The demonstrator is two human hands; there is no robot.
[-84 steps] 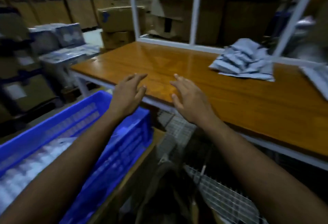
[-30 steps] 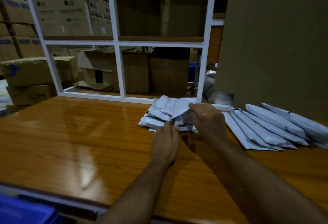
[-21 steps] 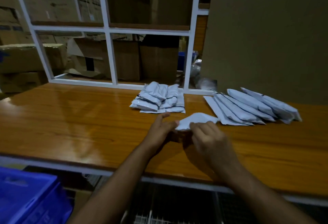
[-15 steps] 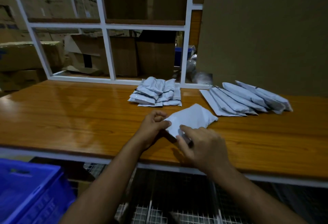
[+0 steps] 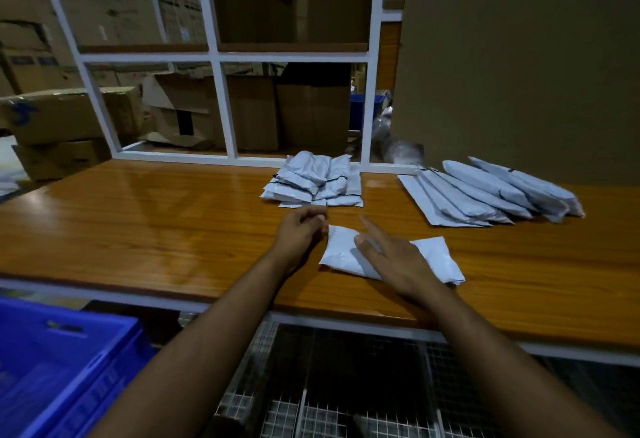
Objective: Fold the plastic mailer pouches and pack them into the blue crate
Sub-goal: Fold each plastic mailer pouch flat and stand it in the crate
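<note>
I count one white mailer pouch [image 5: 391,259] lying flat under my hands, a heap of folded ones [image 5: 313,181] just beyond them, and roughly five long flat ones [image 5: 485,191] further right. My left hand [image 5: 299,233] pinches the pouch's left edge with curled fingers; my right hand [image 5: 391,257] presses it with straight fingers. One blue crate [image 5: 62,361] sits below my left forearm.

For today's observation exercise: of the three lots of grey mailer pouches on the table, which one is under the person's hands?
The single pouch nearest the table's front edge; the right hand lies on it. The folded pile and long row sit untouched behind.
</note>
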